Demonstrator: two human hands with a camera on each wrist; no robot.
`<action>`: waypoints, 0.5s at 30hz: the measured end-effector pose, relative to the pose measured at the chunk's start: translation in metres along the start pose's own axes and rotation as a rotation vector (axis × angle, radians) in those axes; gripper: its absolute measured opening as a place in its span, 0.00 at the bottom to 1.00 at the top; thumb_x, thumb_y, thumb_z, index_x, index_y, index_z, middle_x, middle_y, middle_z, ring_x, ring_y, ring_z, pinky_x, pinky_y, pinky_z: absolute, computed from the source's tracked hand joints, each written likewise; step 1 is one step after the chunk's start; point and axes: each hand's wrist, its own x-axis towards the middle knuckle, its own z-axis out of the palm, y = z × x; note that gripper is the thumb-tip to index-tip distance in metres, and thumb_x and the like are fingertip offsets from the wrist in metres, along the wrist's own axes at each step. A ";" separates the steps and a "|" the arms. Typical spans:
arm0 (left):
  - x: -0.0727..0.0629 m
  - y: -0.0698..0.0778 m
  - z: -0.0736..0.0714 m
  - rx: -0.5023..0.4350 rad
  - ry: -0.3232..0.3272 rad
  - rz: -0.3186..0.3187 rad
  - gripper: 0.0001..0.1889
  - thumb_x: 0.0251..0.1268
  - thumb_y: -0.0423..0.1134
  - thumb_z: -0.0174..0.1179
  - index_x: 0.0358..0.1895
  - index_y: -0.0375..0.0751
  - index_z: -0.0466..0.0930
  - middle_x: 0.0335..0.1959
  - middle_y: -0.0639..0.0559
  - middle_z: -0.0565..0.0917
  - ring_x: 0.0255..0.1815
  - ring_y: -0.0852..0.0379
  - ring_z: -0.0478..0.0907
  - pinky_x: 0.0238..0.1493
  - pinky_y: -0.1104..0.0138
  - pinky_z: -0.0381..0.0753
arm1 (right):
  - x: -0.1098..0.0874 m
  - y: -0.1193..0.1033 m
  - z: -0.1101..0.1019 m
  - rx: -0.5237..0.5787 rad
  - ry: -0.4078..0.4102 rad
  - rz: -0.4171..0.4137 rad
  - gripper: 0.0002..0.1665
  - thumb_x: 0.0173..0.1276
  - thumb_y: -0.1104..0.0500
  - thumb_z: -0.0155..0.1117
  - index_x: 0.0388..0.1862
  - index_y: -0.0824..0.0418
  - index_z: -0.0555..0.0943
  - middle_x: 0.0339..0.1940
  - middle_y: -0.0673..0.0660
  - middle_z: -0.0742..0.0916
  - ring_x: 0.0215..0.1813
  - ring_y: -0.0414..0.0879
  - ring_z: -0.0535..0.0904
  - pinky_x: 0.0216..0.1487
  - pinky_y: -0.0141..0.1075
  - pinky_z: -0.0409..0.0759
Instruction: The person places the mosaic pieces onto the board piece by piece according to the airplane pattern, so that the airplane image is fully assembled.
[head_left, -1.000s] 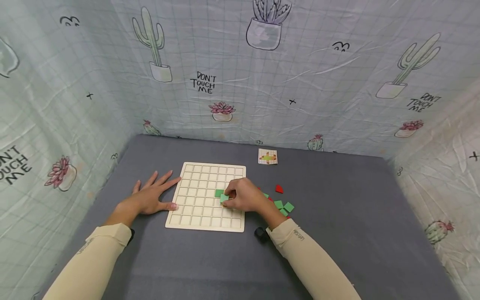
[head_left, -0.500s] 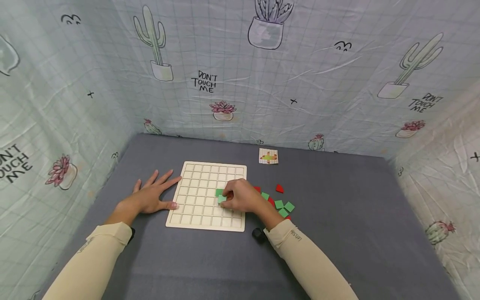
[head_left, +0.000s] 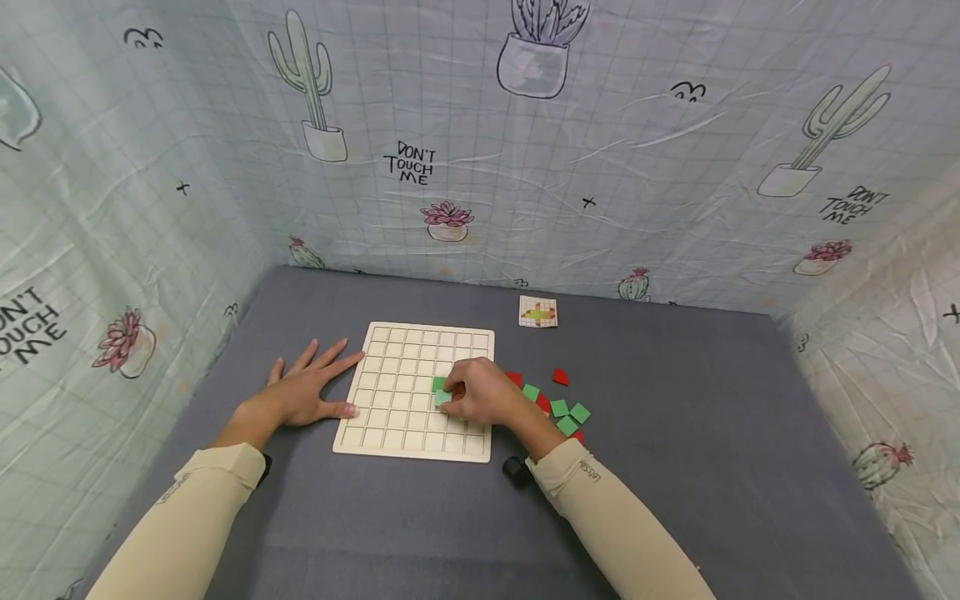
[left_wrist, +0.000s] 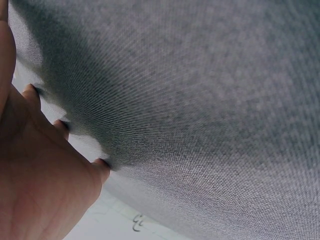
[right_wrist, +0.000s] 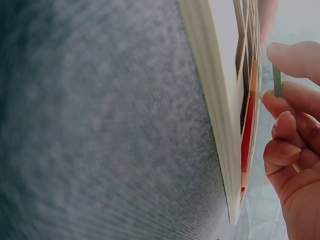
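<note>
A pale wooden grid board [head_left: 390, 350] lies on the grey table. My left hand [head_left: 300, 396] rests flat beside it, fingers spread, thumb and index fingertip at its left edge; in the left wrist view the fingertips [left_wrist: 103, 167] touch the grey cloth. Between thumb and index finger, my right hand [head_left: 486, 390] pinches a green square tile [head_left: 442, 399] over the board. Edge-on, that tile [right_wrist: 277, 80] shows above the grid in the right wrist view. Another green tile [head_left: 438, 384] sits just behind it. A red piece [right_wrist: 247, 142] shows on the board, hidden by my hand in the head view.
Loose green tiles [head_left: 579, 414] and red pieces [head_left: 560, 377] lie right of the board, some partly behind my right forearm. A small pattern card [head_left: 537, 312] lies at the back. A black device [head_left: 516, 471] is at my right wrist. Printed curtains [head_left: 480, 167] enclose the table.
My right hand has shifted slightly left with the green tile, which now lines up closer to the front of the placed one. The left hand stays still.
</note>
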 end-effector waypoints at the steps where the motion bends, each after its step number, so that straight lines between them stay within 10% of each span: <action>1: 0.000 0.000 0.000 0.000 0.001 0.001 0.54 0.58 0.76 0.62 0.86 0.67 0.47 0.89 0.48 0.41 0.87 0.29 0.31 0.73 0.22 0.29 | 0.000 0.000 0.000 0.000 -0.002 0.002 0.08 0.61 0.58 0.80 0.35 0.61 0.92 0.33 0.53 0.89 0.33 0.40 0.80 0.36 0.27 0.76; 15: -0.002 0.002 -0.002 -0.014 -0.008 0.006 0.54 0.59 0.74 0.63 0.86 0.66 0.48 0.89 0.47 0.41 0.87 0.28 0.31 0.74 0.22 0.29 | 0.002 -0.002 0.001 0.002 -0.015 0.018 0.10 0.62 0.58 0.79 0.39 0.62 0.92 0.36 0.54 0.90 0.36 0.42 0.82 0.38 0.28 0.78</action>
